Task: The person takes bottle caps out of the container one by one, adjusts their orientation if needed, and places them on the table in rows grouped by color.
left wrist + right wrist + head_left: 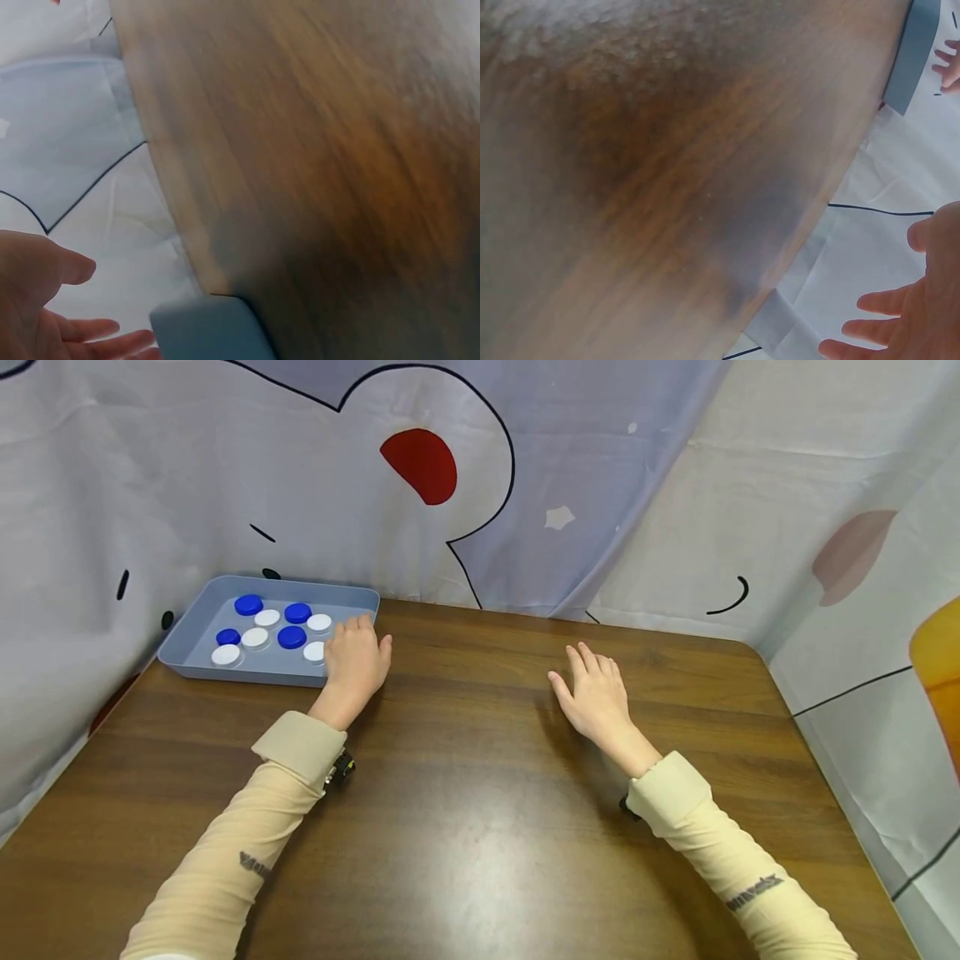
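A grey-blue tray (300,587) sits at the far left of the table, with several round blue caps (292,637) and white caps (256,638) lying in it. Over the tray's right end is my left hand (356,658), its thumb apart from the fingers; it partly covers a white cap (314,652). In the left wrist view the fingers are fairly straight beside the tray corner, and nothing shows in the grasp. Whether they touch the tray I cannot tell. My right hand (595,697) hovers over the table's right half, fingers spread, holding nothing.
The brown wooden table (465,760) spreads under both arms. A printed cloth (570,460) hangs along its back edge and continues down the right side. An orange shape (941,668) shows at the far right edge.
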Action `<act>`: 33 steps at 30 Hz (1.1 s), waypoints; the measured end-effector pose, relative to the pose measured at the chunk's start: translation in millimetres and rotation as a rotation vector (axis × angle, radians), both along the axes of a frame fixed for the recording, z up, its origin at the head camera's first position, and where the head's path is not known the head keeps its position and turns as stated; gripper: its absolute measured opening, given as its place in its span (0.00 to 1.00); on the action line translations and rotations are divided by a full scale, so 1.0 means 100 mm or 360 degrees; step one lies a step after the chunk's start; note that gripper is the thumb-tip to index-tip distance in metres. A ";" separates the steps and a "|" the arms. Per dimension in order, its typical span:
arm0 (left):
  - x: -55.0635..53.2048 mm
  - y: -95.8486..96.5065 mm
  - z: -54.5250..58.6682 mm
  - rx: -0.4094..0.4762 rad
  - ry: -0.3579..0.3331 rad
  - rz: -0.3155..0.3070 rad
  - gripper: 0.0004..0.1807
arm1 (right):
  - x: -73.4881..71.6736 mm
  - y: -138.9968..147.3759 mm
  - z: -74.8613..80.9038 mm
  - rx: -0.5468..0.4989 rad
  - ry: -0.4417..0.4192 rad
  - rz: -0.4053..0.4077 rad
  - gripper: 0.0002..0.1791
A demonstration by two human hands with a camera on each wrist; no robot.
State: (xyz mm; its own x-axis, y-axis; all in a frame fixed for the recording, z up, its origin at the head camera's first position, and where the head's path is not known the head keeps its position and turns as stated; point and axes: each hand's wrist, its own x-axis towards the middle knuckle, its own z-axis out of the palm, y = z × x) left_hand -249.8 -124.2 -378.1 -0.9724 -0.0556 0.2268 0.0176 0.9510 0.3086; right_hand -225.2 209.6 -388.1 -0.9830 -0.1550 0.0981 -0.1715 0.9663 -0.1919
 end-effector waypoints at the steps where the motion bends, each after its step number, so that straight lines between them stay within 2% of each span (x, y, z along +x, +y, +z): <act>1: -0.01 -0.01 -0.01 0.0006 -0.0004 0.0006 0.27 | 0.00 0.00 0.00 -0.0002 0.0001 0.0001 0.37; 11: -0.03 -0.11 -0.11 0.0081 -0.0004 0.0032 0.18 | 0.00 0.00 -0.01 0.0009 0.0012 0.0005 0.36; 21: -0.01 -0.14 -0.15 0.0043 0.0017 0.0030 0.13 | 0.00 -0.02 -0.02 -0.0059 0.0066 0.0023 0.34; 33: -0.02 -0.14 -0.15 -0.0038 -0.0041 0.0062 0.09 | -0.03 -0.09 -0.02 -0.0090 0.0218 0.0060 0.27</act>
State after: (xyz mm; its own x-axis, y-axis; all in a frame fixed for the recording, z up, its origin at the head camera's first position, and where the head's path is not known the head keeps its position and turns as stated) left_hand -251.7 -138.6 -393.1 -0.9751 -0.0886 0.2033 -0.0275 0.9579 0.2857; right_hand -228.6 200.9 -390.3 -0.9534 -0.1820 0.2406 -0.2358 0.9471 -0.2179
